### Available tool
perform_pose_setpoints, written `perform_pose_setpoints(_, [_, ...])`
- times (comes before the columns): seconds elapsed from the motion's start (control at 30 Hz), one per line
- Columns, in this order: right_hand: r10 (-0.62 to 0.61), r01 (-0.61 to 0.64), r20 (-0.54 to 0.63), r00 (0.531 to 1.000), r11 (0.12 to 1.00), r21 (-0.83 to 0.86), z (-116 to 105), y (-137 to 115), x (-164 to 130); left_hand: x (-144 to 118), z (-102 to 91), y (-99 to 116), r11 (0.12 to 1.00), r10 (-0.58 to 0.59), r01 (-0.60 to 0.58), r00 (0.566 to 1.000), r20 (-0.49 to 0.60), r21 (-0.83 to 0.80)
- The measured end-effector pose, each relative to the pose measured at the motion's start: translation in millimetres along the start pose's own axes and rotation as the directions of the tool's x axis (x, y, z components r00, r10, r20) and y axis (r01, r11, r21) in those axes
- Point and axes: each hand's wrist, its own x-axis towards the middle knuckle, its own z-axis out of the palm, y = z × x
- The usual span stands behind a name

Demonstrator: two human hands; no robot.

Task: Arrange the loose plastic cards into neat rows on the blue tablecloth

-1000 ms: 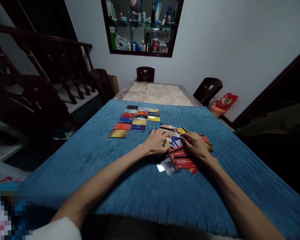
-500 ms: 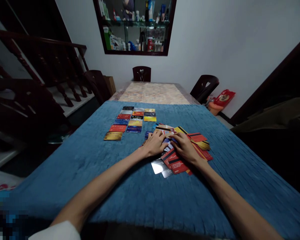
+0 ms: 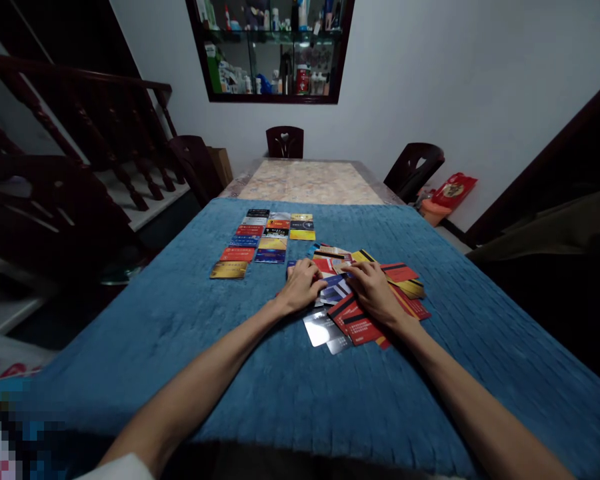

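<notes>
A loose pile of bank cards [image 3: 359,327], many of them face down with dark stripes, is spread on the blue cloth. At the pile's left edge rests my left hand [image 3: 303,285], its fingers lying over the cards and the thumb apart. My right hand [image 3: 373,288] lies palm down on the middle of the pile, fingers stretched forward and touching cards. Between the hands show blue-and-white cards [image 3: 336,291] and a red one. Silver cards [image 3: 323,327] stick out at the near side. What lies under my palms is hidden.
Left of the pile, cards lie face up in three overlapping columns, with a gold card [image 3: 229,269] nearest me. The blue cloth [image 3: 220,400] covers the near part of the table [image 3: 315,180]. Chairs [image 3: 285,142] stand around it, and a glass-shelved cabinet [image 3: 273,99] is set into the wall.
My left hand has shifted slightly left, away from my right hand, uncovering more blue-and-white cards between them. The view has tilted a little. The columns of cards are unchanged.
</notes>
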Motion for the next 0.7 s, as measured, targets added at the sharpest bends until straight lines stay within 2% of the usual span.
perform_pose_setpoints(0.3, [0.135,-0.135,-0.003,0.991,0.985,-0.108,-4.4,18.6,-4.3,-1.2,-1.3,-1.2,0.998,0.021,-0.019,0.999,-0.042,0.063])
perform_pose_setpoints(0.47, [0.242,-0.253,-0.083,0.967,0.955,-0.157,-10.8,19.5,-5.5,-1.2,-2.5,-0.2,0.988,0.022,-0.015,0.999,-0.044,0.151])
perform_pose_setpoints(0.57, [0.22,-0.232,-0.114,0.969,0.966,-0.113,-14.5,11.9,-3.8,-1.6,-2.8,1.2,0.978,0.027,-0.019,0.999,-0.037,0.205])
perform_pose_setpoints(0.7, [0.108,-0.109,-0.087,0.99,0.994,0.0,-17.9,-11.3,0.5,-2.6,-3.2,3.1,0.967,0.029,-0.02,0.999,-0.03,0.254])
